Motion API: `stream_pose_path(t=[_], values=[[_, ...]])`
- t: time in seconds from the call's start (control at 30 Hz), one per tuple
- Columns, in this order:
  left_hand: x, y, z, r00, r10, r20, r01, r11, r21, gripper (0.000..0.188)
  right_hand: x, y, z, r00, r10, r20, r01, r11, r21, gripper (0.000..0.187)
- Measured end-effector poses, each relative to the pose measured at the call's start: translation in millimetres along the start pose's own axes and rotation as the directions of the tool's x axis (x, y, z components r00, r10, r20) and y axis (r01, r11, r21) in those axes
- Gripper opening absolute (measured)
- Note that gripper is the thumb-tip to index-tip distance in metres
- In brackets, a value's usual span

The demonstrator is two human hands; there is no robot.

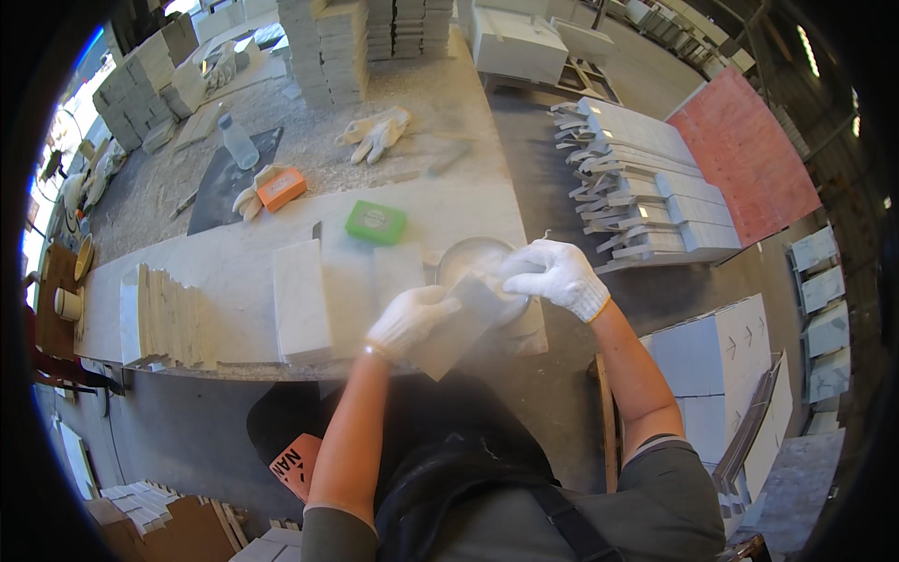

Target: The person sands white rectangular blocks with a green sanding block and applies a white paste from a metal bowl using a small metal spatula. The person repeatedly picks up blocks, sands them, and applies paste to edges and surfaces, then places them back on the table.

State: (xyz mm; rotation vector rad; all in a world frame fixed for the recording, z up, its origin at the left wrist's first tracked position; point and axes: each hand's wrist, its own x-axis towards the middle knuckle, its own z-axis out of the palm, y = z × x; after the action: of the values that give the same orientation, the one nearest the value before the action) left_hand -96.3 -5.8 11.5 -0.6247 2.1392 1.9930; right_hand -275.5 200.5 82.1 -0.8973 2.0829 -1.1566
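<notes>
The tile (454, 337), a thin grey plate, is held slantwise at the front edge of the table (234, 253), its lower corner toward the person's body and its upper end by the bowl (448, 258). The person's left hand (412, 323), in a white glove, grips it by its left edge. The gloved right hand (557, 279) is beside the upper end, over the right of the bowl, fingers bent; haze hides whether they pinch the tile or anything else, so that grip cannot be told.

The tile looks like stone or ceramic: probably stiff, moderately light for its thinness, yet brittle, with corners that could chip if knocked on the bowl's rim. Dust on it may make the face slippery, even through gloves. Opposite long edges, near the middle, seem the safest place to hold; a single corner would let it twist.

Left of the hands, a white slab (302, 298) lies on the table, and farther left stands a row of tiles (164, 318) on edge. Beyond are a green block (376, 223), an orange box (282, 189), a loose glove (376, 136) and a clear bottle (238, 143).
</notes>
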Motion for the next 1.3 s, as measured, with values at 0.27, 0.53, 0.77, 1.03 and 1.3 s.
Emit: stream_pose_path(t=[0.27, 0.53, 0.77, 1.03, 1.3], values=[[4.0, -7.4, 0.3, 1.000, -0.017, 0.007, 0.017, 0.998, -0.068, 0.039, 2.2, -7.7, -1.2, 1.000, -0.004, 0.023, 0.007, 0.991, -0.131, 0.029], [7.9, -14.2, 0.0, 1.000, 0.003, 0.012, -0.002, 0.999, -0.048, 0.039, 1.3, -9.1, -1.5, 1.000, -0.001, 0.021, 0.004, 0.991, -0.137, 0.029], [6.3, -11.1, -1.0, 1.000, -0.014, 0.008, 0.014, 1.000, -0.026, 0.045, 1.3, -4.7, -3.0, 1.000, -0.008, -0.010, 0.009, 0.998, 0.057, 0.028], [7.5, -13.4, -1.1, 0.999, 0.035, -0.030, -0.032, 0.996, 0.087, 0.049, 64.9, 26.1, -15.6, 0.985, -0.078, -0.157, 0.107, 0.976, 0.187, 0.051], [6.9, -8.6, -1.4, 0.998, 0.054, -0.028, -0.047, 0.981, 0.187, 0.043, 142.6, 17.4, 20.5, 0.984, -0.168, -0.052, 0.158, 0.974, -0.160, 0.057]])
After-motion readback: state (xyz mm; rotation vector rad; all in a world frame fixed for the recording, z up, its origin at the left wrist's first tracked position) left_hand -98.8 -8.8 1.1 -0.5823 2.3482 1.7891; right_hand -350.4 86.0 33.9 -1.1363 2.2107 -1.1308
